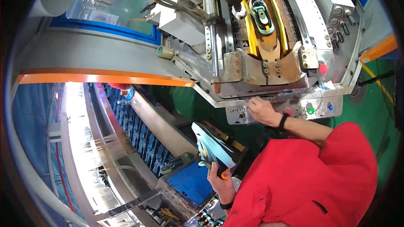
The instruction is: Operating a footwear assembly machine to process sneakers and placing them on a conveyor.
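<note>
Here, one machine (232,69) has one black-and-green shoe (261,15) inside. Near it, the left hand (219,181) holds one blue shoe (217,148); the right hand (264,111) has bent fingers, grip unclear.

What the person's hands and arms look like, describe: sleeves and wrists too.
The right hand is bare, with a black wristband. The left hand is bare too, with a dark wristband. A short red sleeve leaves the right forearm uncovered; the left sleeve cannot be made out.

Green floor (385,115), blue-framed window (113,6), orange beam (105,78), glaring, perhaps metal strip (75,143)
</note>
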Tool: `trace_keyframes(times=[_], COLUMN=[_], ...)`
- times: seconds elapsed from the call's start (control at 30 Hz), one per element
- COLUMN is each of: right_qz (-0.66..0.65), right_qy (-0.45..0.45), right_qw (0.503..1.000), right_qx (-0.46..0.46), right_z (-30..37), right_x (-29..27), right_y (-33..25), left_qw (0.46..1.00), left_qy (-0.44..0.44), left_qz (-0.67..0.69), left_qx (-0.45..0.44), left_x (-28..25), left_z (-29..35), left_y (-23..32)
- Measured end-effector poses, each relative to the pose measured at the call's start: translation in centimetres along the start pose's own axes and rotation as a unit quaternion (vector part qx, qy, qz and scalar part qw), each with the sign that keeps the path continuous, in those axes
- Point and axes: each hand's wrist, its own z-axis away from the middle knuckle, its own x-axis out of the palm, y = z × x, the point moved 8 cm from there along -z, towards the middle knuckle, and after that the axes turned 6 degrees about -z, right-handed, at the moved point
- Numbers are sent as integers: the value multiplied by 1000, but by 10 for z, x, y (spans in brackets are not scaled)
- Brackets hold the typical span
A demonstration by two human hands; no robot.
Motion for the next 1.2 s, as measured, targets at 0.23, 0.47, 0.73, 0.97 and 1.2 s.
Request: trace_keyframes(times=[0.23, 0.47, 0.73, 0.97, 1.2], right_qz=[45, -104, -16, -95, 79], right_qy=[-78, 218, 424, 347, 300], right_qw=[996, 955, 878, 917, 935], right_qx=[-16, -173, -222, -171, -173], right_z=[29, -78, -267, -281, -318], right_x=[70, -167, -402, -403, -380], right_y=[78, -76, -104, -62, -32], left_qw=[997, 991, 999, 999, 986], left_qy=[17, 46, 34, 37, 131], left_qz=[-76, -117, -6, 1, 104], left_qx=[-16, 45, -13, -37, 12], left_x=[19, -18, 39, 35, 0], left_z=[18, -8, 4, 12, 58], left_y=[-11, -28, -28, -58, -53])
